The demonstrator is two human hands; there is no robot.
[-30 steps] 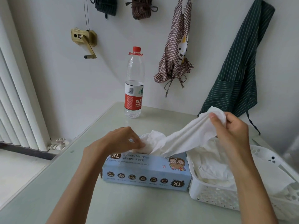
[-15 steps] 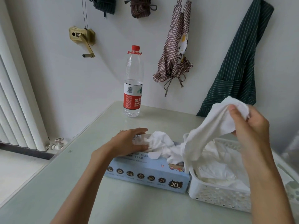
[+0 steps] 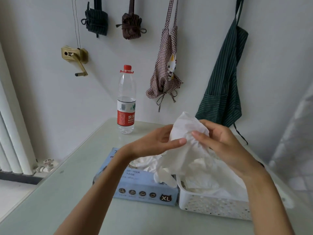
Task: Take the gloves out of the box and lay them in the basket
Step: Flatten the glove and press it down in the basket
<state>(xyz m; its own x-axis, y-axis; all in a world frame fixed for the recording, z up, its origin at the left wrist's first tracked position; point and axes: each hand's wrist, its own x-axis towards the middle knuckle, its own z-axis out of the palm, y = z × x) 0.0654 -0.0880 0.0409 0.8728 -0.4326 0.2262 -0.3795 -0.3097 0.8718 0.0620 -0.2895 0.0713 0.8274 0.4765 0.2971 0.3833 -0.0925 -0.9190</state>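
Observation:
A white glove (image 3: 184,145) hangs in the air above the seam between the box and the basket. My right hand (image 3: 221,143) grips its upper end from the right. My left hand (image 3: 159,143) pinches the same end from the left, thumb across the fabric. The glove's fingers dangle down to the right end of the light blue glove box (image 3: 144,189), marked XL, whose top opening shows more white gloves. To the right of the box stands the white perforated basket (image 3: 211,207) with several white gloves lying in it.
A water bottle (image 3: 126,102) with a red cap stands at the back of the pale green table (image 3: 71,197). Aprons (image 3: 223,78) and cloth bundles hang on the wall behind. A radiator (image 3: 10,133) is at the left.
My left hand rose off the box and took hold of the glove's upper end. The glove came free of the box and my right hand shifted back left with it.

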